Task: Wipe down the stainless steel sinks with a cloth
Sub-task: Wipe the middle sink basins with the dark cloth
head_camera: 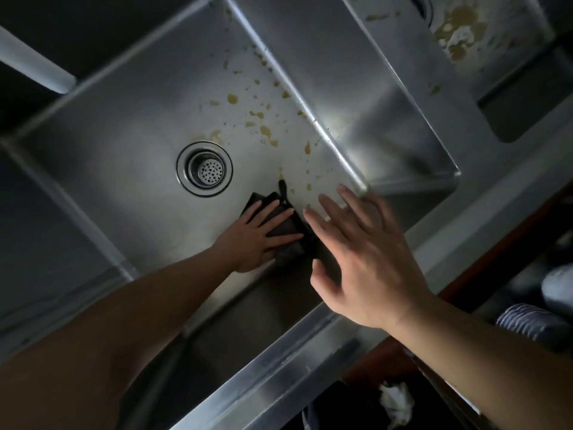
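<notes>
A stainless steel sink [130, 128] fills the view, its floor spattered with yellow-brown stains [266, 133] to the right of the round drain strainer [205, 169]. A dark cloth [286, 232] lies on the sink floor below the drain. My left hand [257, 237] presses flat on the cloth with straight, spread fingers. My right hand [359, 256] hovers above the sink's right part, fingers spread and holding nothing. It covers the cloth's right edge.
A second basin [459, 35] with a large yellow-brown stain lies at the upper right, beyond a steel divider wall [387, 141]. The sink's front rim [279, 367] runs diagonally below. Crumpled white paper [397, 401] and striped fabric [527, 324] lie beneath at lower right.
</notes>
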Demonstrator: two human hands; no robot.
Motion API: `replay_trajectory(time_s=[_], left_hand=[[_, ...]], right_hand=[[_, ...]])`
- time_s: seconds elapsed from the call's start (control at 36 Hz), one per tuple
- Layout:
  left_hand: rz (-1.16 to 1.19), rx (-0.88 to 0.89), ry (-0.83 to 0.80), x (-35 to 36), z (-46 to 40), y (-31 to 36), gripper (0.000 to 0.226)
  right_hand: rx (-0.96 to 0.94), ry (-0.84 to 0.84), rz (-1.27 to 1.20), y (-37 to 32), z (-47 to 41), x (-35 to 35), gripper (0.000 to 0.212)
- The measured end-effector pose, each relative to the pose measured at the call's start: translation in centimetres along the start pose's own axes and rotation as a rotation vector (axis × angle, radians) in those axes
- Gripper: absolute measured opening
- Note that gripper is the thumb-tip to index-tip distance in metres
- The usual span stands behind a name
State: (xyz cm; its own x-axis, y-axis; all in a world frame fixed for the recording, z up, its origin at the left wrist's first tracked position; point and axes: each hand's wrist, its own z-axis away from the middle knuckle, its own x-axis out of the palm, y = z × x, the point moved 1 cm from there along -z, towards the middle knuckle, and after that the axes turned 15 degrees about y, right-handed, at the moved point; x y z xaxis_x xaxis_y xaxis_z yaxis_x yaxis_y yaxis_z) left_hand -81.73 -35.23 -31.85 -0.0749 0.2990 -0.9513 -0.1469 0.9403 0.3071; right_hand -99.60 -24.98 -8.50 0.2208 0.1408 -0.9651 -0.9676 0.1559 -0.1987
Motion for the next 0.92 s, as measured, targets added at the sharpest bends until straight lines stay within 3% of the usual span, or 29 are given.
replay_trajectory(time_s=[0.08, 0.31, 0.53, 0.72, 0.83, 0.92], left_hand=[[-0.025, -0.059, -0.043, 0.3, -3.8, 0.4, 0.061], [-0.024, -0.41, 0.035, 0.5, -12.4, 0.0, 0.064], [-0.004, -0.564, 0.105, 0.2, -14.5, -4.3, 0.058], [0.023, -0.883, 0.111, -1.7, -15.8, -7.8, 0.061], [0.043, -0.842, 0.068, -1.7, -15.7, -6.6, 0.059], [0.035, -0.592, 0.008, -0.6, -13.6, -5.2, 0.058]], right_hand=[[0.006, 0.021, -0.008, 0.0, -0.1, 0.1, 0.075], [-0.006, 0.085, -0.057, 0.3, 0.1, 0.7, 0.076], [0.012, 0.086, -0.054, 0.2, 0.1, 0.6, 0.074], [0.019, 0.048, -0.062, 0.1, 0.1, 0.6, 0.073], [0.015, 0.051, -0.071, 0.2, 0.1, 0.4, 0.076], [0.008, 0.077, -0.077, 0.2, 0.0, 0.4, 0.081]])
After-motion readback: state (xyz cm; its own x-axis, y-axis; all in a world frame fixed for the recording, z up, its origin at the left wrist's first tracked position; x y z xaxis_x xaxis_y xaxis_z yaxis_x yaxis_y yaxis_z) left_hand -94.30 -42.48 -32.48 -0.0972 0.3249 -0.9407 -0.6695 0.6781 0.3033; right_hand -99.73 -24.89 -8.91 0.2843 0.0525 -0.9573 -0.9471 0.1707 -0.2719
